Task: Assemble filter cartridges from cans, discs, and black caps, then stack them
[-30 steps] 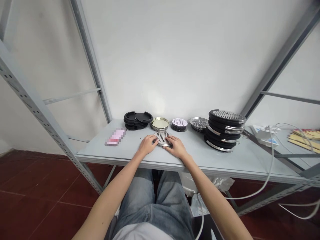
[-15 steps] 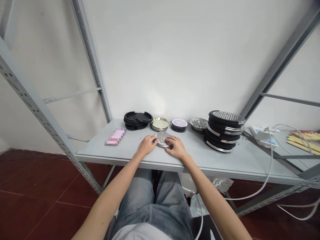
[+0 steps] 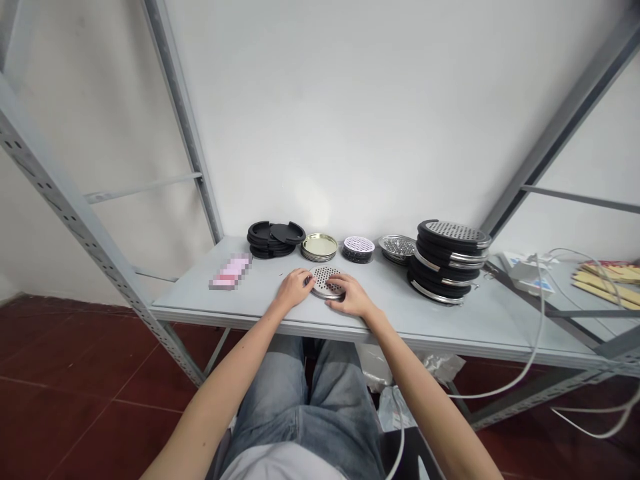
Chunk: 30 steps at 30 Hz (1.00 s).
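Observation:
A round perforated metal plate (image 3: 326,275) with a shiny rim lies on the grey tabletop, between my two hands. My left hand (image 3: 296,288) grips its left edge with bent fingers. On the opposite side my right hand (image 3: 351,295) holds the right edge, its fingers resting over the holes and the thumb at the near rim. Just behind the plate stand a stack of gold-coloured round lids (image 3: 320,247) and a stack of small perforated discs with a pale lilac top (image 3: 359,245). What lies under the plate is hidden.
Black ring-shaped parts (image 3: 275,239) are piled at the back left. Perforated metal pieces (image 3: 397,247) sit at the back right, beside a tall stack of black-and-metal discs (image 3: 449,263). A blurred pink item (image 3: 231,272) lies left. A white cable (image 3: 540,320) hangs over the right edge.
The plate has turned or shifted very slightly between my hands, toward the table's front. My right fingers have moved a little along its edge.

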Each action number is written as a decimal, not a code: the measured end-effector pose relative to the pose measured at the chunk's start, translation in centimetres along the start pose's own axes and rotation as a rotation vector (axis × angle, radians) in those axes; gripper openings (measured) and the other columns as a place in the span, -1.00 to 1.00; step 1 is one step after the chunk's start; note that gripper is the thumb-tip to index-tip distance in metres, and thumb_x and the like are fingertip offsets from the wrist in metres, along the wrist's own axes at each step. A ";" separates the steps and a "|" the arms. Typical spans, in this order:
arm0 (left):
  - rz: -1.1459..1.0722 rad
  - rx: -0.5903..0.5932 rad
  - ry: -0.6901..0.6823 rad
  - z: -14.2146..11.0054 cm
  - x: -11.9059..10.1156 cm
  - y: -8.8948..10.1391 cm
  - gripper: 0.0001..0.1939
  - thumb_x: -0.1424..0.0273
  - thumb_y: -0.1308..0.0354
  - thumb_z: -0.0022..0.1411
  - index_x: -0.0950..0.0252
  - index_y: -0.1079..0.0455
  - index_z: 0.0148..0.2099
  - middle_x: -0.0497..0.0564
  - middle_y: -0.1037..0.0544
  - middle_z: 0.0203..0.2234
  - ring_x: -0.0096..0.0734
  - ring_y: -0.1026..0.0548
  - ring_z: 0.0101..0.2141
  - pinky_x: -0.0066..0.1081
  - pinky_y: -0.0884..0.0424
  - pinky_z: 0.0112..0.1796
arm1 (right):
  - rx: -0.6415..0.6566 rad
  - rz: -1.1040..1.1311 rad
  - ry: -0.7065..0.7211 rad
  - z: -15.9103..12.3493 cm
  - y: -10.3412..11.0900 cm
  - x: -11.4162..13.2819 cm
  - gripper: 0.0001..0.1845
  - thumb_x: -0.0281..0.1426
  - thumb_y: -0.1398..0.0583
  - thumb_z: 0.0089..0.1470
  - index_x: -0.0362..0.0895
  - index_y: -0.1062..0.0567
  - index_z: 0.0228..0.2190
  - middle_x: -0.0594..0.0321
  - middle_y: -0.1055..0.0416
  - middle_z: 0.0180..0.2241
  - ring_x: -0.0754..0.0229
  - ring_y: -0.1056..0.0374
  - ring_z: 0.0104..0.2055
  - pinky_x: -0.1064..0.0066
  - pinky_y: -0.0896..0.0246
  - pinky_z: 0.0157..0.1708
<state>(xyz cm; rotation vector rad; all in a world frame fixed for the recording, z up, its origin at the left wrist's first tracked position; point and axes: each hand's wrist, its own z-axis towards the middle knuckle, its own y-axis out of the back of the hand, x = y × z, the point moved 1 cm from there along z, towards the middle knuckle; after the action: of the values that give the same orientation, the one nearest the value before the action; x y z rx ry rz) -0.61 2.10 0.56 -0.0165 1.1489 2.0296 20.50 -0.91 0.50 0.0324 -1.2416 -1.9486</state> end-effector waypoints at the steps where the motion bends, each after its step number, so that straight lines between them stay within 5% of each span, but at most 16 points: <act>1: -0.002 0.004 0.002 0.0 0.0 0.0 -0.78 0.33 -0.05 0.33 0.27 -0.50 -0.16 0.06 -0.56 -0.21 -0.28 -0.49 -0.15 -0.32 -0.41 -0.09 | 0.005 -0.003 0.003 0.0 0.0 0.0 -0.42 -0.18 -0.33 -0.15 -0.12 -0.52 -0.05 0.05 -0.43 0.01 -0.06 -0.34 0.04 0.13 -0.21 0.09; 8: -0.041 0.026 -0.016 0.0 0.3 -0.2 -0.75 0.35 -0.17 0.21 0.27 -0.50 -0.07 0.09 -0.56 -0.10 -0.22 -0.50 -0.07 -0.25 -0.41 0.01 | -0.049 -0.107 -0.104 0.1 -0.6 -0.7 -0.49 -0.12 -0.07 0.20 -0.13 -0.44 0.06 -0.01 -0.33 0.14 -0.06 -0.21 0.20 0.04 -0.09 0.18; 14: -0.090 0.120 -0.036 -0.2 0.5 -0.4 -0.54 0.25 -0.19 0.19 0.28 -0.42 0.12 0.15 -0.45 0.10 -0.16 -0.42 0.11 -0.21 -0.31 0.15 | -0.082 -0.184 -0.246 0.3 -1.6 -1.6 -0.52 -0.12 -0.09 0.18 -0.05 -0.43 0.05 0.04 -0.32 0.15 -0.06 -0.17 0.23 -0.18 0.20 0.25; 18: -0.066 0.154 -0.031 -0.2 0.4 -0.3 -0.51 0.24 -0.19 0.19 0.28 -0.41 0.14 0.16 -0.44 0.11 -0.13 -0.40 0.12 -0.19 -0.30 0.16 | -0.201 -0.186 -0.333 0.4 -1.5 -2.1 -0.56 -0.17 -0.14 0.13 -0.13 -0.48 -0.02 -0.05 -0.35 0.10 -0.13 -0.20 0.18 -0.14 0.07 0.21; 23: -0.027 0.131 0.009 -0.1 0.4 -0.4 -0.55 0.24 -0.17 0.20 0.34 -0.43 0.09 0.18 -0.49 0.05 -0.11 -0.44 0.07 -0.18 -0.34 0.12 | -0.426 -0.037 -0.266 0.1 -0.3 -2.3 -0.77 -0.28 -0.14 0.08 -0.12 -0.54 -0.29 0.02 -0.47 -0.18 -0.05 -0.35 -0.07 0.08 -0.22 0.00; 30: 0.005 0.130 0.046 -0.1 0.7 -0.7 -0.64 0.26 -0.15 0.21 0.31 -0.47 0.01 0.16 -0.51 0.01 -0.10 -0.46 0.04 -0.20 -0.35 0.09 | -0.473 0.150 -0.308 0.0 0.2 -2.5 -0.76 -0.23 -0.17 0.06 -0.10 -0.56 -0.44 0.08 -0.49 -0.29 -0.01 -0.38 -0.15 0.12 -0.23 -0.04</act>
<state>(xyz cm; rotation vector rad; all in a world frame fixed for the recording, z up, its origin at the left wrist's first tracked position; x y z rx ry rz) -0.67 2.63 -0.29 0.0049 1.3090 1.9637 22.33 0.62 -0.33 -0.6023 -0.9052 -2.1166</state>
